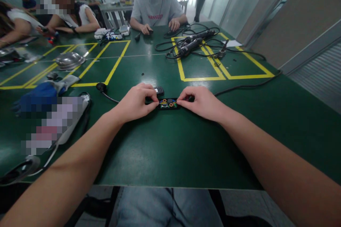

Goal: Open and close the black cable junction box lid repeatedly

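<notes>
Low over the green table lies an open, narrow black case with a circuit board inside, on which copper-coloured coils and blue parts show. My left hand pinches its left end between thumb and forefinger. At the opposite end, my right hand has thumb and fingertips closed on the case's edge or a wire there; which one is hard to make out. Just behind the case rests a ribbed black piece, partly hidden by my left hand. A black cord with a round plug runs in from the left, and another cord leads off to the right.
To my left lie a blue glove, a blurred pale packet and a shiny metal bowl-like part. Black tools with tangled cables sit at the back right among yellow tape lines. A person works opposite; others sit at left.
</notes>
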A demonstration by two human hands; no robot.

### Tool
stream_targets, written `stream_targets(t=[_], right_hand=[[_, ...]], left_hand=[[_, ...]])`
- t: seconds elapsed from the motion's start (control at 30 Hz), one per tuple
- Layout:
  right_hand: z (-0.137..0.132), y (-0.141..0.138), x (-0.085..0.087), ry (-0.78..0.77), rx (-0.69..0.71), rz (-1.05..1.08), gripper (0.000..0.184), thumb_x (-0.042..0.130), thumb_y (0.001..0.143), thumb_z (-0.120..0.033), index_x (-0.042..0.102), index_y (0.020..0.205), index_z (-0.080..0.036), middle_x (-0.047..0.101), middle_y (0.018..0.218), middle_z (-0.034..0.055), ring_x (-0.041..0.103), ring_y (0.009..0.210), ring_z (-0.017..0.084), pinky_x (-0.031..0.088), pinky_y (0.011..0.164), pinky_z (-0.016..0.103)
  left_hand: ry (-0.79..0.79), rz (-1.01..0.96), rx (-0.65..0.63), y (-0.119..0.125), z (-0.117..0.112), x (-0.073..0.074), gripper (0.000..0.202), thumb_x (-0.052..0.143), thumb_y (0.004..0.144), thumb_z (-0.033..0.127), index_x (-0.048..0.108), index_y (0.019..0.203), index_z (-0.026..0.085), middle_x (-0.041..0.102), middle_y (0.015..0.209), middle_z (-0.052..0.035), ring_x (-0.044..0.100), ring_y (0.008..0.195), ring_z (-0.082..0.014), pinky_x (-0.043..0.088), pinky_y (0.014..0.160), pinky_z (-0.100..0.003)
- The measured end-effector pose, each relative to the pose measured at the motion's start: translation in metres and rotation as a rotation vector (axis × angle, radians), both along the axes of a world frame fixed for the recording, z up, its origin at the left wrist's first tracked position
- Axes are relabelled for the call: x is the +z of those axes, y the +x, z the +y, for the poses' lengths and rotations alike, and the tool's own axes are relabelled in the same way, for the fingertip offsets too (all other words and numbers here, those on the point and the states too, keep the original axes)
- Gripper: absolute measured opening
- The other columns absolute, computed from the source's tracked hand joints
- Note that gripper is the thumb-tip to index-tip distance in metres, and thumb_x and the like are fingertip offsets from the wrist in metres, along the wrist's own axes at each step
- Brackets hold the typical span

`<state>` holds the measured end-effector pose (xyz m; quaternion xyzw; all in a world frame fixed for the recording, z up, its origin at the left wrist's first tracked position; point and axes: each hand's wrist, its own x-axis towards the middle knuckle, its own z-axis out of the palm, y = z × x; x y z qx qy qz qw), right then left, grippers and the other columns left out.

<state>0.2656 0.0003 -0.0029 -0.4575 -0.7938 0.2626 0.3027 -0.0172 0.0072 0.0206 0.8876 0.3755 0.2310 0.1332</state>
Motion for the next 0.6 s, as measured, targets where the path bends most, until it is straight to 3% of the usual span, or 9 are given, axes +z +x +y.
stream_targets(t=[0.1,0.23,0.43,0.53,0.6], right_hand=[[-0.003,-0.001,0.001,0.045,0.004,-0.022,0.008,0.077,0.092,-0.025,0.080,0.085,-0.024,0.080,0.088,0.0039,0.071,0.080,0.022,0.055,0.076,0.036],[-0.005,-0.003,-0.003,0.081,0.018,-0.019,0.008,0.073,0.093,-0.022,0.078,0.087,-0.023,0.078,0.088,0.0042,0.069,0.080,0.022,0.054,0.076,0.036],[-0.005,-0.005,-0.007,0.087,0.026,-0.003,0.013,0.072,0.095,-0.027,0.078,0.106,-0.024,0.077,0.092,0.0044,0.068,0.082,0.023,0.055,0.079,0.038],[-0.007,-0.005,-0.007,0.067,-0.005,0.016,0.033,0.072,0.094,-0.028,0.072,0.126,-0.024,0.076,0.092,0.0029,0.068,0.082,0.023,0.057,0.082,0.040],[-0.008,-0.005,-0.006,0.058,-0.013,0.026,0.048,0.071,0.090,-0.024,0.065,0.138,-0.025,0.076,0.094,0.0027,0.068,0.082,0.023,0.058,0.084,0.041]], left_hand=[[0.112,-0.026,0.064,0.002,-0.001,-0.006,0.020,0.070,0.099,0.032,0.087,0.093,0.021,0.083,0.118,-0.0098,0.071,0.114,-0.0299,0.055,0.110,-0.051],[0.114,0.001,0.208,0.003,0.004,-0.014,0.031,0.068,0.104,0.034,0.089,0.124,0.024,0.080,0.145,-0.0121,0.068,0.137,-0.0357,0.051,0.122,-0.059],[-0.062,0.022,0.331,0.002,0.010,-0.017,0.042,0.076,0.101,0.030,0.083,0.141,0.023,0.085,0.137,-0.0111,0.077,0.127,-0.0337,0.059,0.115,-0.052],[-0.008,-0.026,0.339,0.003,0.006,-0.015,0.041,0.079,0.100,0.030,0.083,0.141,0.023,0.085,0.136,-0.0106,0.078,0.125,-0.0336,0.060,0.114,-0.052],[0.039,-0.075,0.272,0.005,0.001,-0.013,0.039,0.076,0.104,0.032,0.082,0.141,0.023,0.085,0.135,-0.0105,0.077,0.125,-0.0325,0.059,0.114,-0.052]])
